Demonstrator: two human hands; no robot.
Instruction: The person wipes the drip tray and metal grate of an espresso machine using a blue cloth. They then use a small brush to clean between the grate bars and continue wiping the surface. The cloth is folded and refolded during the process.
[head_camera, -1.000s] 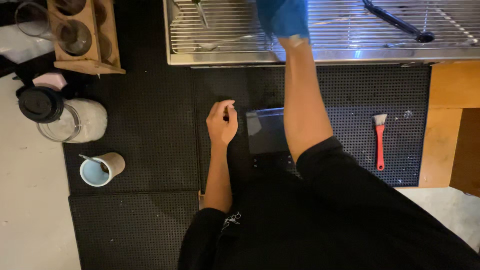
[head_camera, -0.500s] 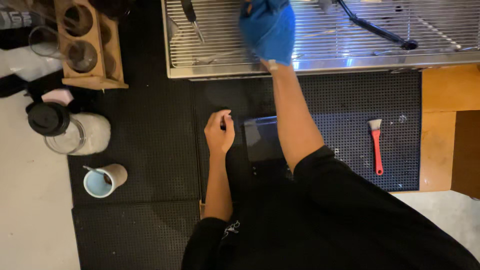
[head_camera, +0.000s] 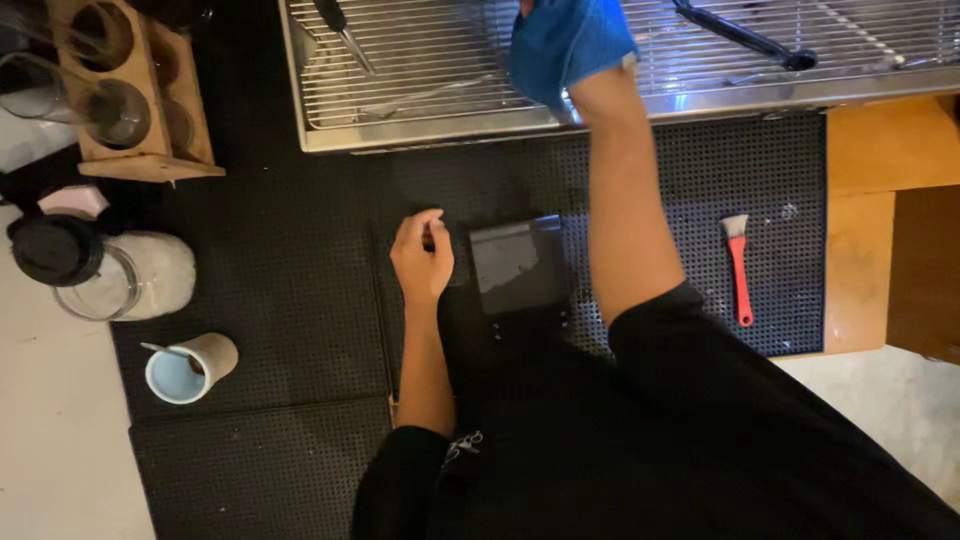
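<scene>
Black perforated mat (head_camera: 280, 300) under everything. Metal drip tray grate (head_camera: 420, 60) up top, my right hand (head_camera: 575, 50) on it, closed around blue cloth (head_camera: 560, 40). My left hand (head_camera: 420, 262) loosely curled, empty, resting beside small dark scale (head_camera: 518, 265).

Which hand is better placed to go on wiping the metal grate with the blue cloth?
Right. The right hand already grips the blue cloth on the wire grate. The left hand rests low on the black mat beside the small dark scale.
</scene>
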